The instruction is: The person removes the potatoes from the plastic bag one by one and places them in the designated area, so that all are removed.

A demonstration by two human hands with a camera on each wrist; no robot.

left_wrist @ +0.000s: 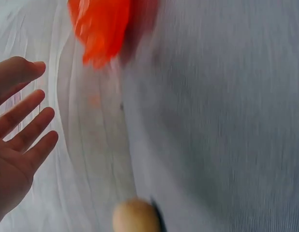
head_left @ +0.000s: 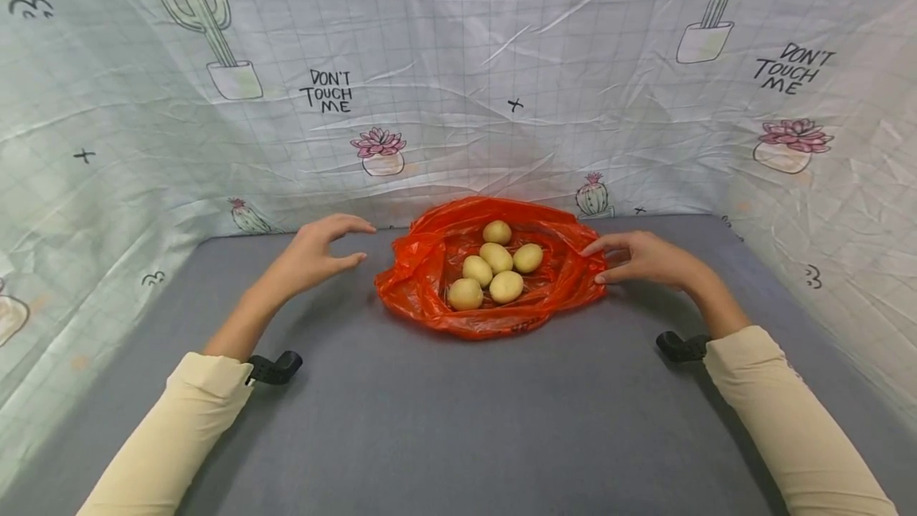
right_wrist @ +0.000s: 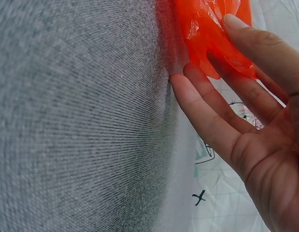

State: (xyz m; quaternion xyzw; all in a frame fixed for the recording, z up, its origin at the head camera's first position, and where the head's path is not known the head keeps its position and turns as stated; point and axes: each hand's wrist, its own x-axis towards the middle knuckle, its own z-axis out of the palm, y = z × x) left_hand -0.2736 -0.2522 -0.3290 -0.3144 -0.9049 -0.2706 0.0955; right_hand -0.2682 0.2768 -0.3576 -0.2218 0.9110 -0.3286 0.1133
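A thin red plastic bag (head_left: 466, 325) lies spread open on the grey table, its crumpled rim folded out around several small yellow potatoes (head_left: 496, 258). My left hand (head_left: 315, 257) hovers beside the bag's left side, thumb and fingers apart and holding nothing. In the left wrist view its fingers (left_wrist: 24, 123) are spread, short of the bag's hanging edge (left_wrist: 101, 29). At the opposite side my right hand (head_left: 641, 259) touches the bag's right rim. The right wrist view has the thumb (right_wrist: 265, 46) over the red plastic (right_wrist: 212, 34), the other fingers loosely extended below and behind it.
The grey tabletop (head_left: 458, 420) stretches in front of the bag. A pale cloth curtain (head_left: 487, 150) with cactus drawings hangs close behind the bag and along both sides. Black wrist mounts (head_left: 275, 369) stick out inward from both cream sleeves (head_left: 781, 412).
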